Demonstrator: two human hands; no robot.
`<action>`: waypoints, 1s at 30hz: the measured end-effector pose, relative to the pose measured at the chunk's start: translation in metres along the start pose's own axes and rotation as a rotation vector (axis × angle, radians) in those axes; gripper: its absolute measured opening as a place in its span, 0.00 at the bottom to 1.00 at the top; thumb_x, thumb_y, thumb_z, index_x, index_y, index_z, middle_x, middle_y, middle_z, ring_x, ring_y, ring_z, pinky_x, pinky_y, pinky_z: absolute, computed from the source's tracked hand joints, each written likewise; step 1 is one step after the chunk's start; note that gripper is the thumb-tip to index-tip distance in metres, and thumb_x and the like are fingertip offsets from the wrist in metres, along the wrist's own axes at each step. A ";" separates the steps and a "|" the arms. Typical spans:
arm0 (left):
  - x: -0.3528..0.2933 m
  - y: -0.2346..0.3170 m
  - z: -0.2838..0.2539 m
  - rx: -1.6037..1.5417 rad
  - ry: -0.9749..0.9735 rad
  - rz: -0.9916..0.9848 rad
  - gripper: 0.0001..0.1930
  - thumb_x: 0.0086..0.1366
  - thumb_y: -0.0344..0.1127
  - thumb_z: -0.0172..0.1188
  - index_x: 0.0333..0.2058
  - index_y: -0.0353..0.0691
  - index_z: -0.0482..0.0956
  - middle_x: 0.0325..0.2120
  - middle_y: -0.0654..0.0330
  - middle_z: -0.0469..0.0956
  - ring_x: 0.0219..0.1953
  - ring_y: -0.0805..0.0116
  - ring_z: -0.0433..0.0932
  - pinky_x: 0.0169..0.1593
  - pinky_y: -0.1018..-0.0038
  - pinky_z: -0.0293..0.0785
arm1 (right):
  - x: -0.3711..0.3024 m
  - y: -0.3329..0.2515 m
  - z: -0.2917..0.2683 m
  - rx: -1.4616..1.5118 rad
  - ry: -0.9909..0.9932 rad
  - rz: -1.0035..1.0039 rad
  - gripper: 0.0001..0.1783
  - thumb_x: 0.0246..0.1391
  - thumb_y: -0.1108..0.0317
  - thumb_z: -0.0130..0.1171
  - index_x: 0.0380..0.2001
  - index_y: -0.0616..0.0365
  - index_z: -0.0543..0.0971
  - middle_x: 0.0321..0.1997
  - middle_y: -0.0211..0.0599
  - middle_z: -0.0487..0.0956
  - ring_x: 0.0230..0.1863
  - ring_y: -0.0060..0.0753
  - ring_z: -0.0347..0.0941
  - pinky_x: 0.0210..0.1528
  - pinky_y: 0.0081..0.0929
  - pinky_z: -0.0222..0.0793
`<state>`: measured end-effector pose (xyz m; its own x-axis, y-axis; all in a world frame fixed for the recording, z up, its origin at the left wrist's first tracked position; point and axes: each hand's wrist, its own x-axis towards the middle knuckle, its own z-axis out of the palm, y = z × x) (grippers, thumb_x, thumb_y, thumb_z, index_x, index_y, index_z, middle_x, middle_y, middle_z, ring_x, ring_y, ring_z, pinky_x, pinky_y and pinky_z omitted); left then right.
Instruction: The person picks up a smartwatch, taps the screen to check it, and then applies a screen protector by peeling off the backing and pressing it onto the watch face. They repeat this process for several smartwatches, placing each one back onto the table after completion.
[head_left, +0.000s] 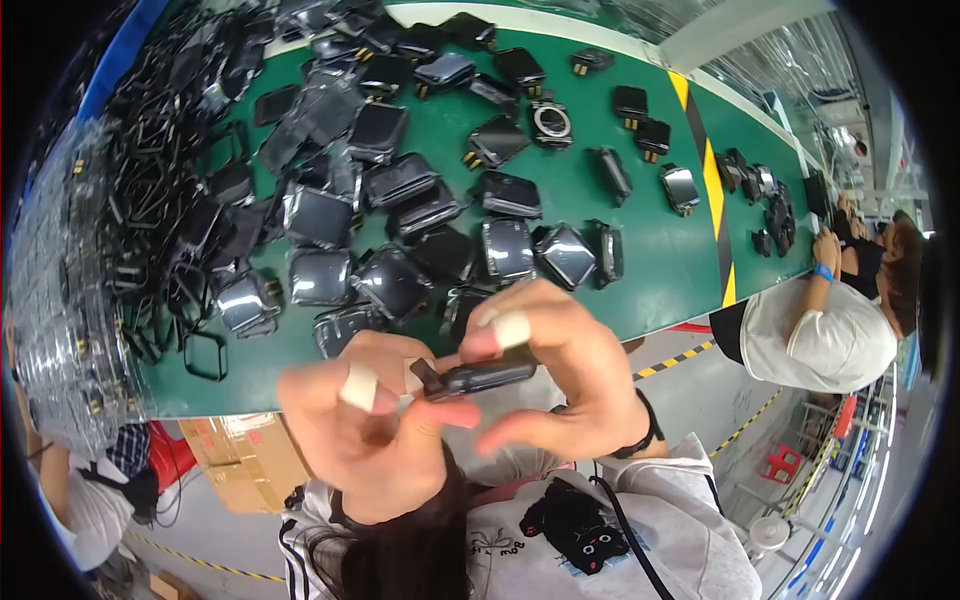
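Note:
In front of my chest, above the near edge of the bench, I hold a thin black watch-shaped unit (pixel 492 375) edge-on between my two hands. My left hand (pixel 375 425) is closed, its thumb and fingers pinching the left end, where a small black piece sticks up. My right hand (pixel 580 375) curls around the right end, index finger above and thumb below. Beige tape wraps fingers on both hands. Just beyond lie several black square watch units (pixel 392 282) with glossy screens, some in clear film. The unit's flat faces are hidden from this angle.
Black square frames (pixel 205 357) pile up on the green bench (pixel 640 290) at left, beside stacked clear plastic trays (pixel 75 300). Yellow-black tape (pixel 712 180) crosses the bench at right, with more dark parts past it. A cardboard box (pixel 245 465) stands below. Another person (pixel 835 335) sits at right.

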<state>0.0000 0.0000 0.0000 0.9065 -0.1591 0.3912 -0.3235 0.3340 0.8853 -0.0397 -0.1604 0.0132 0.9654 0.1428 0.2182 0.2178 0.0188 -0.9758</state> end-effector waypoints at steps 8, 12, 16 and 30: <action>0.006 -0.008 0.012 -0.081 -0.111 -0.394 0.17 0.54 0.23 0.64 0.38 0.34 0.63 0.30 0.57 0.72 0.28 0.70 0.74 0.33 0.79 0.70 | -0.003 -0.025 -0.019 -0.563 0.264 0.084 0.24 0.37 0.73 0.71 0.41 0.62 0.74 0.40 0.39 0.76 0.34 0.35 0.74 0.36 0.28 0.69; 0.010 -0.009 0.015 0.005 -0.085 -0.274 0.15 0.58 0.25 0.61 0.40 0.33 0.64 0.32 0.57 0.72 0.32 0.72 0.76 0.33 0.81 0.71 | 0.017 -0.030 -0.060 -1.137 0.341 0.114 0.24 0.37 0.71 0.68 0.42 0.58 0.74 0.41 0.38 0.76 0.42 0.41 0.72 0.42 0.31 0.68; 0.015 -0.011 0.009 0.001 -0.165 -0.330 0.14 0.60 0.26 0.58 0.42 0.32 0.65 0.34 0.57 0.72 0.35 0.71 0.77 0.34 0.81 0.71 | 0.028 -0.028 -0.074 -1.283 0.193 0.106 0.25 0.37 0.71 0.68 0.42 0.58 0.74 0.41 0.39 0.75 0.45 0.42 0.69 0.44 0.31 0.66; 0.033 0.002 -0.001 -0.074 0.105 -0.231 0.23 0.63 0.30 0.54 0.54 0.30 0.58 0.44 0.46 0.72 0.49 0.57 0.72 0.43 0.73 0.74 | 0.122 -0.049 -0.027 -0.852 -0.195 0.093 0.25 0.34 0.76 0.69 0.41 0.59 0.74 0.38 0.40 0.74 0.30 0.37 0.72 0.36 0.25 0.70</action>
<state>0.0294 -0.0032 0.0139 0.9784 -0.1432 0.1488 -0.0871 0.3675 0.9259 0.0716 -0.1706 0.0880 0.9598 0.2751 0.0560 0.2476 -0.7353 -0.6309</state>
